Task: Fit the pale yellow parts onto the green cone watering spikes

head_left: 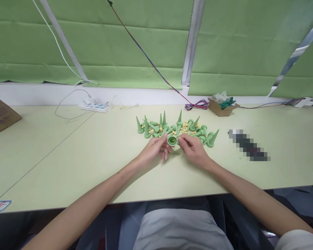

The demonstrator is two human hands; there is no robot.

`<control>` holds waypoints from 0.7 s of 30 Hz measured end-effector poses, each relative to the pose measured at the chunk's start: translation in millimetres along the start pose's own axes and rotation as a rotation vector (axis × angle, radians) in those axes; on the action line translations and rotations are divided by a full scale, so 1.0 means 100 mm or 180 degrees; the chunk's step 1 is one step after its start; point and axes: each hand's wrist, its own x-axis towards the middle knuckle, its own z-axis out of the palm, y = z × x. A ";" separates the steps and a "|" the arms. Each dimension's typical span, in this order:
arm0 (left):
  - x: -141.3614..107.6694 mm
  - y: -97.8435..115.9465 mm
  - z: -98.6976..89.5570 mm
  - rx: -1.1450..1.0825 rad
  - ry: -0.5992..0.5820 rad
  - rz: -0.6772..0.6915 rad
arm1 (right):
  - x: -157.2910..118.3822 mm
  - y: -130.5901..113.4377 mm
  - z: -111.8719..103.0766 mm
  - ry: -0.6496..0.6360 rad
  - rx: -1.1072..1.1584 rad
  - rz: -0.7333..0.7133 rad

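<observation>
Held in my left hand point(155, 146) is a green plastic plant watering spike point(172, 140), its round hollow end turned up toward me. The thumb and fingers of that hand close on its left side. My right hand point(194, 148) is pinched at the right edge of the same end; whatever lies between its fingertips is too small to make out. Just beyond both hands spreads a pile of similar green spikes point(146, 129), some standing point up and others on their sides. Small yellow plastic pieces point(184, 127) are scattered among them.
A small cardboard box point(222, 110) with clear plastic and green material stands at the back right, beside a coiled red-blue cable point(198, 104). A power strip point(96, 107) lies back left. A blurred dark object point(250, 146) rests at right; a brown item point(1, 116) sits far left.
</observation>
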 end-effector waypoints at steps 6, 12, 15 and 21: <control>-0.01 0.01 0.01 -0.0001 0.0005 -0.0121 | 0.00 0.02 0.00 -0.0092 -0.0007 -0.0004; -0.05 0.02 0.01 0.0061 -0.0122 -0.0096 | 0.00 0.04 0.00 -0.0101 0.0089 0.0061; -0.06 0.01 -0.01 0.0112 -0.0234 -0.0074 | -0.01 0.04 -0.01 -0.0127 0.0105 0.0129; -0.07 0.02 -0.03 0.0533 -0.0302 0.0239 | -0.01 0.03 -0.01 -0.0211 0.0068 0.0165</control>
